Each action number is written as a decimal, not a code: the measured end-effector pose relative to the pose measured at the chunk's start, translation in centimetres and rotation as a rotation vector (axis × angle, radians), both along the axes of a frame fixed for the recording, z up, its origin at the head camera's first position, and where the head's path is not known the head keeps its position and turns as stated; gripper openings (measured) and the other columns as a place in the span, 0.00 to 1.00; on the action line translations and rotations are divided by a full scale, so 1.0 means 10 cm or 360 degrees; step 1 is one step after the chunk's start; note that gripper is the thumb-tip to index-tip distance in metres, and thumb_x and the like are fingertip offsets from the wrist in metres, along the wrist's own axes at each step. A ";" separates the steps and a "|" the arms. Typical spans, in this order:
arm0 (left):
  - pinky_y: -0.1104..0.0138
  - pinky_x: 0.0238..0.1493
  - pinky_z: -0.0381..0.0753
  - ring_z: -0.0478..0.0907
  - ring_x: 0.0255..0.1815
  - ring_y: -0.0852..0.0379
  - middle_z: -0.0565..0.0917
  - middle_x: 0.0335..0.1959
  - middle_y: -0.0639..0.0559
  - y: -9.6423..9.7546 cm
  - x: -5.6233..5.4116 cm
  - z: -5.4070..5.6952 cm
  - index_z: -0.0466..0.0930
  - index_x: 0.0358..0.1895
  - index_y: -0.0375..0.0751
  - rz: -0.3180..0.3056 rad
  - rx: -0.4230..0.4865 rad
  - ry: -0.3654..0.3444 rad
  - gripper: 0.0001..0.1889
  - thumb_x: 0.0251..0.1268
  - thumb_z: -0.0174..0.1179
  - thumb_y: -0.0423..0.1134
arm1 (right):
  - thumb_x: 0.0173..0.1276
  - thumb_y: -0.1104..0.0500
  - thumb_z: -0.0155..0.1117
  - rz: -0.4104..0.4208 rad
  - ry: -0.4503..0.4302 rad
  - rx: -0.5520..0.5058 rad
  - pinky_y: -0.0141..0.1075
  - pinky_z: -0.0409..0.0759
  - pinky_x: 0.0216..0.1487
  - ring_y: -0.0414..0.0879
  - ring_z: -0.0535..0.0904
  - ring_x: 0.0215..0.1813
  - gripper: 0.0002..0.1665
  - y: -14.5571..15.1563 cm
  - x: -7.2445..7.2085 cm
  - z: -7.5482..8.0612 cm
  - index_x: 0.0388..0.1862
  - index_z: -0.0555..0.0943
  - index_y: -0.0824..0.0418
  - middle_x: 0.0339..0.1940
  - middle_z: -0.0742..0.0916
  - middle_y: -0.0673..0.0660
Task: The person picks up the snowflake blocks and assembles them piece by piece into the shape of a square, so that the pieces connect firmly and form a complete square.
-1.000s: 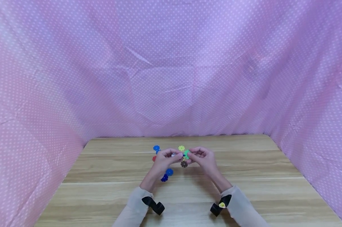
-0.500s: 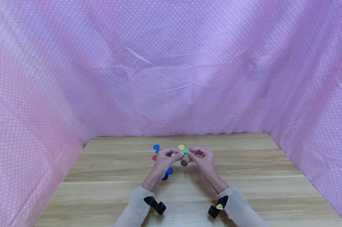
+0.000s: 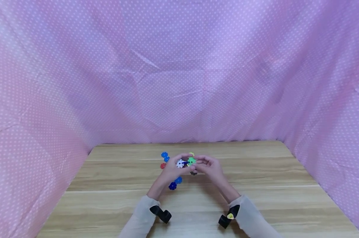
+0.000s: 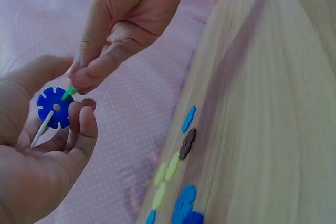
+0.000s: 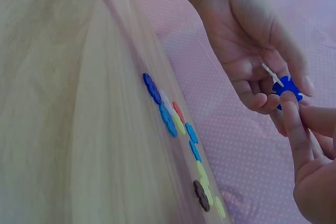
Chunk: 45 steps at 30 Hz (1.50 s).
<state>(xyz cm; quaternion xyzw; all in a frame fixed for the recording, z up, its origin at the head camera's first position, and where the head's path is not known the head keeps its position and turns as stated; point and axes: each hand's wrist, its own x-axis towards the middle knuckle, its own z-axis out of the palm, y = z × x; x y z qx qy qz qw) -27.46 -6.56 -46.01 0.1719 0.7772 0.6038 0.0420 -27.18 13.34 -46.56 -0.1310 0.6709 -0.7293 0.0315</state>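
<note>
In the head view, a white notched plastic disc [image 3: 180, 163], a dark blue disc [image 4: 47, 98] and a green disc [image 3: 191, 161] are joined in a row above the table. My left hand [image 3: 171, 170] curls its fingers and thumb around this chain, with the white disc near the palm. From the other side my right hand [image 3: 212, 168] pinches the green disc, seen nearly edge-on [image 4: 68, 93] in the left wrist view. The blue disc stands crosswise between white and green. Fingers hide part of the green disc in the right wrist view.
Several more notched discs lie on the wooden table [image 3: 271, 178]: blue ones [image 3: 164, 154], a red one [image 3: 163, 166], a dark blue one [image 3: 172, 185], a brown one [image 4: 187, 144] and yellow ones [image 4: 172, 166]. A pink dotted cloth [image 3: 179, 82] encloses the table's back and sides.
The fingers of my left hand have spread apart, baring the white disc. The green disc has shifted slightly left and turned its face to the head camera. My right hand has moved slightly left.
</note>
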 end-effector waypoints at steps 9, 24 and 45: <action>0.68 0.47 0.80 0.78 0.48 0.57 0.85 0.48 0.49 -0.19 -0.09 -0.04 0.84 0.58 0.49 0.0088 -0.0098 0.0136 0.24 0.56 0.77 0.41 | 0.71 0.67 0.65 0.0273 0.0106 0.0277 0.57 0.85 0.51 0.50 0.90 0.41 0.24 -0.06 -0.09 0.03 0.64 0.77 0.74 0.48 0.87 0.74; 0.62 0.54 0.85 0.82 0.54 0.52 0.87 0.51 0.48 -0.50 -0.19 -0.23 0.86 0.54 0.43 0.0245 -0.0287 0.0252 0.20 0.57 0.76 0.38 | 0.67 0.65 0.70 0.0771 0.0490 0.1236 0.28 0.81 0.40 0.40 0.82 0.38 0.21 -0.30 -0.25 -0.08 0.59 0.83 0.65 0.43 0.89 0.59; 0.73 0.51 0.81 0.81 0.52 0.55 0.87 0.51 0.49 -0.54 -0.16 -0.19 0.87 0.54 0.41 0.0236 -0.0166 0.0247 0.20 0.56 0.76 0.36 | 0.59 0.70 0.75 0.0737 0.0448 0.1330 0.29 0.78 0.39 0.40 0.76 0.36 0.12 -0.27 -0.19 -0.18 0.40 0.82 0.63 0.34 0.85 0.54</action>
